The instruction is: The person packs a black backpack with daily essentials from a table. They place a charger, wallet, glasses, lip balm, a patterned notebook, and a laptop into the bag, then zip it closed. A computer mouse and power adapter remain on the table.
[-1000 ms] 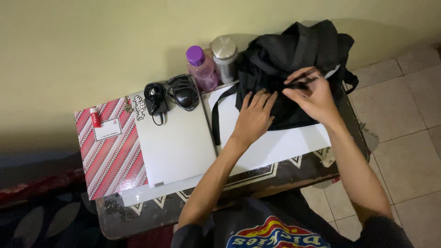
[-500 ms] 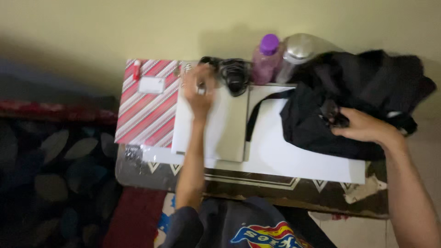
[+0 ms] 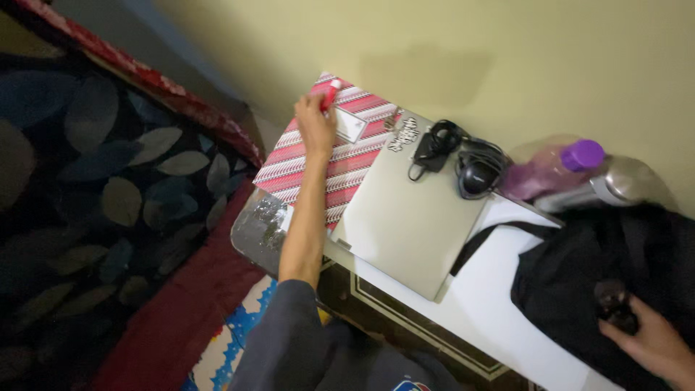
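- Your left hand [image 3: 316, 124] pinches a small red tube [image 3: 330, 93] by its lower end, with the fingers closed tight on it.
- Your right hand [image 3: 655, 346] is far off by the black bag [image 3: 615, 268]. It rests on the bag with a small dark lump [image 3: 614, 298] by the fingers. You cannot tell if it grips that lump or only touches it.
- Landmark: the striped box [image 3: 326, 163], red and white, at the far left of the table.
- Red tube: over the back corner of the striped box, tilted, top end pointing away from you. It looks thin, short and shiny red, about like a pen cap or a lip balm.
- White card [image 3: 350, 125]: flat on the striped box, just beside your left hand.
- Silver laptop [image 3: 409, 213]: shut, touching the right side of the striped box.
- Black mouse and cable [image 3: 463, 163]: past the laptop, well to the right of the striped box, near the wall.
- Purple bottle [image 3: 554, 170] and steel flask [image 3: 615, 190]: further right, next to the bag.
- What could go wrong: the tube is small and smooth, so it could slip from such a small pinch and roll off the box to the floor.
- Your arm reaches far across, so a bump could push the card or the box edge.
- Your eyes are on the left side, so the bag could slide off under your right hand.
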